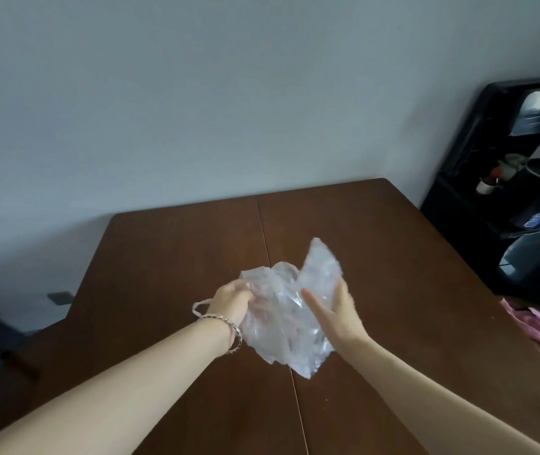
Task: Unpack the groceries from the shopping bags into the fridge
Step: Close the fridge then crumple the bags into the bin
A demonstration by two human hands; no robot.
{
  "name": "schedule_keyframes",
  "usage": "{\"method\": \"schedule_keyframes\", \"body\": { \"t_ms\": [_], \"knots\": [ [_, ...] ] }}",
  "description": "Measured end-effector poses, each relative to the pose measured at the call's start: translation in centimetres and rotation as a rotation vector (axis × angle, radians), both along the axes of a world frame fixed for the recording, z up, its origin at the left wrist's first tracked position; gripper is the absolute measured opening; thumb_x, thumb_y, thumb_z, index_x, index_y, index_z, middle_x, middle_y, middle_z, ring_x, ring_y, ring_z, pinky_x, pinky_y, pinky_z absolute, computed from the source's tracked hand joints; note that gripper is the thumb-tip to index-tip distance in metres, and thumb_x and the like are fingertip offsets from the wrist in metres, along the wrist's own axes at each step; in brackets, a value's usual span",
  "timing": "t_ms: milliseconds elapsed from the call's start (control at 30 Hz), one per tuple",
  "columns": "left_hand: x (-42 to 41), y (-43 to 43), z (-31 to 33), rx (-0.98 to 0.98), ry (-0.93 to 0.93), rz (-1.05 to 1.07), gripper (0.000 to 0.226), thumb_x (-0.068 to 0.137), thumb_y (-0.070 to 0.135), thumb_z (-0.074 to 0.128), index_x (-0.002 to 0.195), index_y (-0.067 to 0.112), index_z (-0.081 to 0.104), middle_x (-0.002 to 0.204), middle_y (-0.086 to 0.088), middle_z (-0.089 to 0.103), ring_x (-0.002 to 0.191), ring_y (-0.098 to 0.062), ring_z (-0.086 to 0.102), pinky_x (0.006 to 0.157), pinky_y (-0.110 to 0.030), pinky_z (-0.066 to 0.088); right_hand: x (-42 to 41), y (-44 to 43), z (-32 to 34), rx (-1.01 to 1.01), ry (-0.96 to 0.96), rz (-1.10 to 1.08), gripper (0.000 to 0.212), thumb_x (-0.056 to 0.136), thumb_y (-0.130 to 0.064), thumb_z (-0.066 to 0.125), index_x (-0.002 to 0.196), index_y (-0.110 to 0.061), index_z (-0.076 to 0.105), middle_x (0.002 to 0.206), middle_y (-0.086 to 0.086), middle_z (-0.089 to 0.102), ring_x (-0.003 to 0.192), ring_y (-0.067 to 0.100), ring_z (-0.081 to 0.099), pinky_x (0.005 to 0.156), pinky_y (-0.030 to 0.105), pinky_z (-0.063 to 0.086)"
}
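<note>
Over the brown desk [170,251] the left grip [231,298] bunches the clear, apparently empty shopping bag [288,310] while the right grip [334,307] rests open-fingered against it, so folding loose plastic inward should crumple it neatly.

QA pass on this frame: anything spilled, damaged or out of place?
Nothing stands out. The clear bag is just crumpled in the left hand's grip, right hand open against it, over the table.

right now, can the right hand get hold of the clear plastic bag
Probably yes: the right hand is open right against the clear plastic bag, nothing between them, while the left hand grips its other side.
</note>
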State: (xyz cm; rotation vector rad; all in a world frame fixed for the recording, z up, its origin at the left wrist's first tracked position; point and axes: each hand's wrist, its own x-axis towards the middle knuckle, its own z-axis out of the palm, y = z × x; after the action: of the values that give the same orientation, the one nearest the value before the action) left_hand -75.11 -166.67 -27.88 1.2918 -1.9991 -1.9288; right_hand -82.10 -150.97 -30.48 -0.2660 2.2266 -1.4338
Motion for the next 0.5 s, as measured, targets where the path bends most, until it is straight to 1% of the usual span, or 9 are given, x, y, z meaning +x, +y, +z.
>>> {"method": "schedule_keyframes", "body": {
  "t_ms": [100, 167, 233, 267, 300, 367, 400, 467, 500],
  "knots": [
    [1.7, 0.3, 2.7, 0.285, 0.008, 0.078, 0.015, 0.088, 0.003, 0.050, 0.085, 0.008, 0.063, 0.085, -0.015, 0.061, 0.077, -0.027, 0.059, 0.080, -0.039, 0.049, 2.8, -2.2, 1.4, -0.234, -0.143, 0.341, 0.099, 0.065, -0.055, 0.076, 0.142, -0.023, 0.022, 0.138, -0.002, 0.046, 0.129, 0.016, 0.046, 0.105, 0.037, 0.042],
    [3.0, 0.0, 4.8, 0.430, 0.000, 0.023, 0.012, 0.090, 0.006, 0.051, 0.087, 0.004, 0.062, 0.082, -0.014, 0.060, 0.076, -0.025, 0.059, 0.071, -0.037, 0.049, 4.5, -3.4, 2.0, -0.123, -0.023, 0.520, 0.072, 0.070, -0.039, 0.078, 0.126, -0.026, 0.035, 0.113, -0.011, 0.057, 0.110, 0.007, 0.058, 0.095, 0.028, 0.049],
    [4.7, -0.8, 6.2, 0.507, 0.033, -0.113, 0.013, 0.091, 0.006, 0.050, 0.096, 0.001, 0.061, 0.090, -0.015, 0.060, 0.081, -0.024, 0.059, 0.071, -0.032, 0.046, 6.1, -4.3, 2.7, 0.145, 0.306, 0.553, 0.032, 0.085, -0.031, 0.065, 0.106, -0.029, 0.040, 0.086, -0.014, 0.055, 0.080, -0.001, 0.057, 0.083, 0.022, 0.051],
    [5.8, -1.4, 6.6, 0.410, 0.030, -0.202, 0.013, 0.091, 0.006, 0.049, 0.096, 0.002, 0.061, 0.091, -0.014, 0.058, 0.081, -0.022, 0.057, 0.071, -0.031, 0.044, 7.0, -4.5, 3.0, 0.216, 0.423, 0.515, 0.020, 0.090, -0.031, 0.057, 0.103, -0.028, 0.043, 0.082, -0.010, 0.056, 0.073, -0.001, 0.055, 0.078, 0.023, 0.052],
    [6.9, -1.9, 6.7, 0.192, 0.017, -0.311, 0.011, 0.091, 0.009, 0.050, 0.090, 0.004, 0.060, 0.088, -0.010, 0.057, 0.078, -0.019, 0.055, 0.070, -0.032, 0.045, 7.6, -4.5, 2.8, 0.230, 0.505, 0.472, 0.014, 0.092, -0.029, 0.052, 0.104, -0.026, 0.045, 0.085, -0.005, 0.061, 0.072, 0.002, 0.056, 0.072, 0.024, 0.051],
    [10.3, -3.7, 6.8, -0.568, -0.005, -0.454, 0.019, 0.089, 0.025, 0.055, 0.083, 0.010, 0.064, 0.078, 0.004, 0.060, 0.069, -0.012, 0.057, 0.068, -0.033, 0.051, 9.8, -4.4, 3.2, 0.291, 0.590, 0.453, 0.007, 0.091, -0.022, 0.045, 0.098, -0.022, 0.048, 0.092, -0.003, 0.061, 0.078, 0.008, 0.056, 0.063, 0.018, 0.042],
    [12.5, -4.6, 7.0, -0.882, 0.037, -0.449, 0.022, 0.084, 0.035, 0.057, 0.089, 0.016, 0.066, 0.079, 0.008, 0.059, 0.070, -0.010, 0.057, 0.067, -0.031, 0.053, 11.2, -4.3, 3.6, 0.320, 0.627, 0.456, 0.007, 0.089, -0.016, 0.044, 0.088, -0.022, 0.046, 0.089, -0.007, 0.056, 0.079, 0.011, 0.053, 0.059, 0.014, 0.036],
    [16.7, -6.6, 7.3, -1.160, 0.045, -0.459, 0.057, 0.071, 0.060, 0.057, 0.119, 0.028, 0.054, 0.104, 0.005, 0.055, 0.093, -0.012, 0.055, 0.079, -0.030, 0.051, 13.8, -4.4, 4.2, 0.297, 0.626, 0.490, 0.019, 0.084, -0.013, 0.045, 0.076, -0.028, 0.038, 0.081, -0.013, 0.042, 0.078, 0.011, 0.043, 0.057, 0.016, 0.031],
    [18.9, -7.7, 7.0, -1.143, -0.054, -0.515, 0.079, 0.066, 0.069, 0.058, 0.134, 0.033, 0.038, 0.125, 0.000, 0.045, 0.112, -0.017, 0.048, 0.092, -0.034, 0.047, 15.5, -4.5, 5.1, 0.206, 0.565, 0.470, 0.015, 0.086, -0.019, 0.046, 0.076, -0.029, 0.042, 0.080, -0.014, 0.042, 0.077, 0.010, 0.042, 0.059, 0.018, 0.032]
  ]
}}
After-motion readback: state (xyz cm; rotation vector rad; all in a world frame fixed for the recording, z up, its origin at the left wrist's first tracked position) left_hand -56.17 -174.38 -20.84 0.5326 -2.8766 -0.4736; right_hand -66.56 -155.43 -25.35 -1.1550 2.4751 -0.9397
